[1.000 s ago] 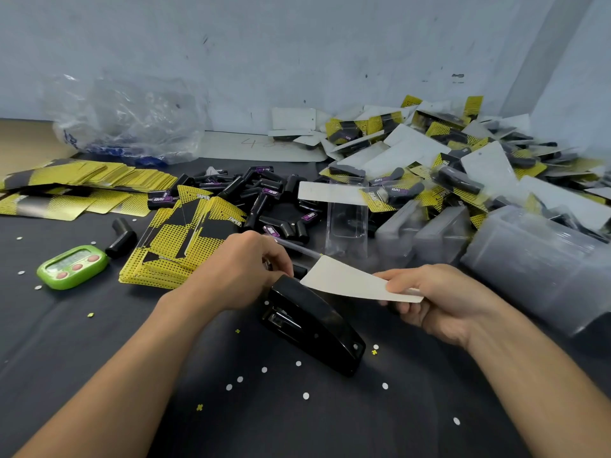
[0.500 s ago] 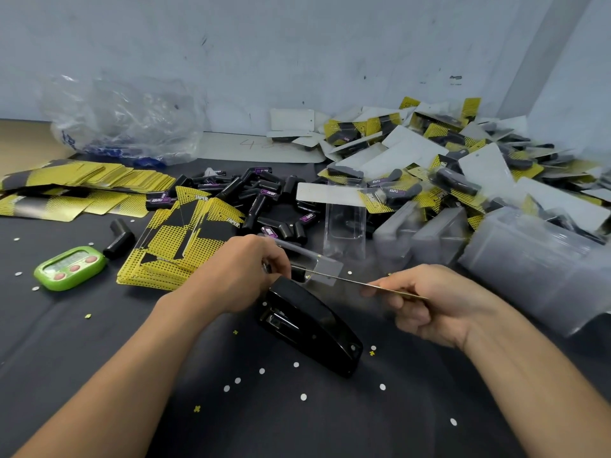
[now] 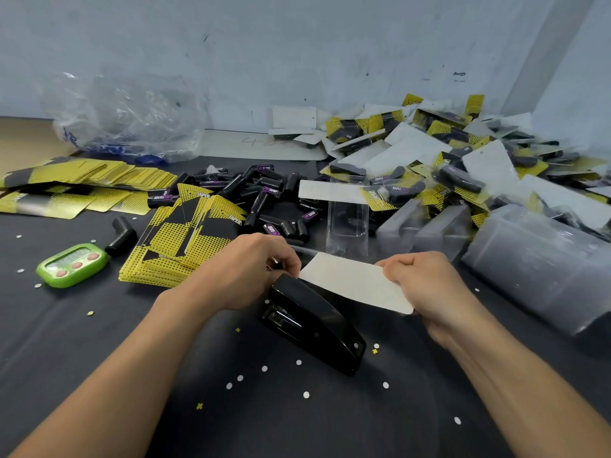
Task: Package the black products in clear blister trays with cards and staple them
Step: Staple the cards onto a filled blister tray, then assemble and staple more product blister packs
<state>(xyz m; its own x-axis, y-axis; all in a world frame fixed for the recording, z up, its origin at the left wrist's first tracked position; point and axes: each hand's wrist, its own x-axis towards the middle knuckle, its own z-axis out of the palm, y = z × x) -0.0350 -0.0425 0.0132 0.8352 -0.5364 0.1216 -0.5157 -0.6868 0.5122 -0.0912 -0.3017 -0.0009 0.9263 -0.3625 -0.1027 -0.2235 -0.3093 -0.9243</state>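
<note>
Head view. Bench point(image 3: 99, 342) under a dark cloth. Both hands meet over the black stapler point(image 3: 314, 325), which lies at an angle with its mouth at the far end, by the left hand

- Left hand point(image 3: 244, 276): fingers curled tight at the stapler's mouth, apparently pinching the left edge of the card point(image 3: 353, 280); the exact contact is hidden behind the knuckles
- Right hand point(image 3: 426, 285): closed round the card's right end, thumb on top
- Card: white back up, tilted, spanning between the two hands, left edge at the stapler's mouth. The two-handed hold likely keeps the edge straight so it feeds in square. Whether a tray and product sit under it cannot be seen

Supplies seem laid out for reach:
- stack of yellow printed cards point(image 3: 185, 239) just beyond the left hand
- loose black products point(image 3: 264, 200) heaped behind that stack
- one clear blister tray point(image 3: 347, 223) standing just past the card
- nested trays point(image 3: 535, 259) in frosted blocks on the right
- finished packs point(image 3: 446, 166) piled at right rear, out of the working patch

Also present: green timer point(image 3: 71, 264) at the left, a crumpled plastic bag point(image 3: 132, 120) against the wall, small paper dots point(image 3: 305, 395) scattered round the stapler

Judgement: this is the stapling step. Many loose products are left, so the job looks far from done. The main risk is the card skewing as the stapler bites, so both grips need to hold firm
</note>
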